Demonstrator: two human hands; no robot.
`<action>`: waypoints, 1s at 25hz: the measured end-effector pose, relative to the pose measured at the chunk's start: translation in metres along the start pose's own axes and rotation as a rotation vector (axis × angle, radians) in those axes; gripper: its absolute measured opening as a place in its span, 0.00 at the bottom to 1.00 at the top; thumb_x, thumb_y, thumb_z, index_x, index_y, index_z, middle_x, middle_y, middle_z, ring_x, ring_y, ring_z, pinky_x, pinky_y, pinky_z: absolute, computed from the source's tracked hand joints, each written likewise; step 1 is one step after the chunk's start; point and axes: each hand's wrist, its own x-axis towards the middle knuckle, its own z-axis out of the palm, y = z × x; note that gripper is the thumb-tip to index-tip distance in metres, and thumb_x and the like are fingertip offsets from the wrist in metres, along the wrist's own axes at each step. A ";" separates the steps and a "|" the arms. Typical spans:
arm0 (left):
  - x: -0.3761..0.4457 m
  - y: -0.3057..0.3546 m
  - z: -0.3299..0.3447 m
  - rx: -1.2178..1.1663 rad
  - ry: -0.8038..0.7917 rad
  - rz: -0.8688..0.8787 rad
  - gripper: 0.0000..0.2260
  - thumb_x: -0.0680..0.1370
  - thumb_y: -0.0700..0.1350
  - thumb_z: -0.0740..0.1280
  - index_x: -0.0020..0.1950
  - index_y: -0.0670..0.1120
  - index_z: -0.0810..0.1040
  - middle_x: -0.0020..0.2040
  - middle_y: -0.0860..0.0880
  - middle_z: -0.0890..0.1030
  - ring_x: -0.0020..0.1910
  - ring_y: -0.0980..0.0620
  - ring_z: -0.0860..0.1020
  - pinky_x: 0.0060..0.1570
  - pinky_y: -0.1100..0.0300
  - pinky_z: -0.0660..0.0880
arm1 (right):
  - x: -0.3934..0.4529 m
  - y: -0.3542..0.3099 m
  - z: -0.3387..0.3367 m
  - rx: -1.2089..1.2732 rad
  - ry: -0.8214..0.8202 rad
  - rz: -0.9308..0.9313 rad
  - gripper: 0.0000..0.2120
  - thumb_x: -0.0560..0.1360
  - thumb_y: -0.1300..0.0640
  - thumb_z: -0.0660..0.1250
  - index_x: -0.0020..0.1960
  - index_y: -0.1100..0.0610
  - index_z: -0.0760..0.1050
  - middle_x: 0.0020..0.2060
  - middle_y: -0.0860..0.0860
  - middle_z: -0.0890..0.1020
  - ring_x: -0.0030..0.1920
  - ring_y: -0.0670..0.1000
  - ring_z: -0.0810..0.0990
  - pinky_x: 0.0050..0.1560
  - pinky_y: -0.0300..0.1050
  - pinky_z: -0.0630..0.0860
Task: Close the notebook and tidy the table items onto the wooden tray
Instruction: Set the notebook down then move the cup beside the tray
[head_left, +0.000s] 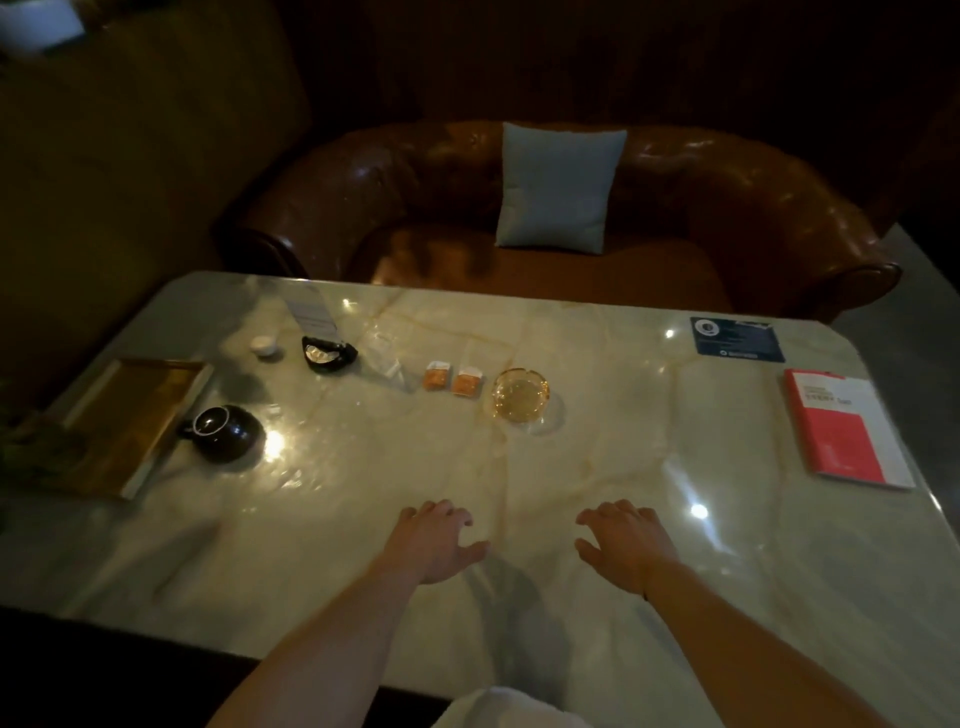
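Head view looks down on a pale marble tabletop (597, 597) in dim light. At the far left edge of the frame a dark green plant (31, 447) overlaps the near corner of the wooden tray (130, 415), which lies at mid-left with nothing on its visible surface. Just right of the tray, touching or nearly touching its rim, a black teapot (223, 434) sits without a lid on its opening. Above it, toward the upper left of the tabletop, stands a small white cup (263, 344), and right of that a black ashtray-like dish (327, 353) with a striped card (314, 312) rising behind it. Next comes a clear plastic wrapper (384, 353), then two small orange packets (436, 375) (466, 383) side by side, then an amber glass ashtray (519, 393) near the centre.

In the lower middle of the frame, the left hand (434, 540) hovers palm down over the tabletop, fingers loosely spread and slightly bent, holding nothing. The right hand (626, 545) is just beside it, in the same pose, also holding nothing.

At the upper right of the tabletop lies a dark blue card (737, 338). Below it, at the right edge and well apart from both hands, the red and white notebook (847, 431) lies flat with its cover closed.

Beyond the tabletop, at upper centre, a brown leather sofa (727, 208) holds a grey cushion (558, 187).
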 end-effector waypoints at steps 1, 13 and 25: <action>-0.003 -0.003 -0.001 -0.010 -0.007 -0.020 0.30 0.73 0.70 0.55 0.67 0.53 0.71 0.66 0.50 0.72 0.66 0.48 0.69 0.65 0.47 0.63 | 0.004 -0.004 -0.002 -0.005 0.001 -0.019 0.22 0.80 0.42 0.53 0.71 0.48 0.66 0.68 0.49 0.73 0.69 0.52 0.68 0.66 0.52 0.65; -0.023 -0.092 -0.027 -0.029 -0.039 -0.178 0.28 0.73 0.71 0.55 0.63 0.54 0.73 0.63 0.48 0.74 0.63 0.46 0.71 0.61 0.47 0.65 | 0.066 -0.096 -0.028 -0.017 0.072 -0.226 0.22 0.79 0.41 0.54 0.69 0.46 0.68 0.65 0.49 0.75 0.67 0.53 0.70 0.64 0.53 0.66; -0.005 -0.281 -0.044 0.007 -0.005 0.021 0.26 0.73 0.68 0.59 0.65 0.54 0.73 0.65 0.51 0.73 0.65 0.49 0.70 0.64 0.50 0.64 | 0.122 -0.250 -0.008 0.023 0.112 -0.074 0.22 0.79 0.40 0.52 0.70 0.45 0.67 0.67 0.46 0.73 0.70 0.50 0.67 0.68 0.51 0.62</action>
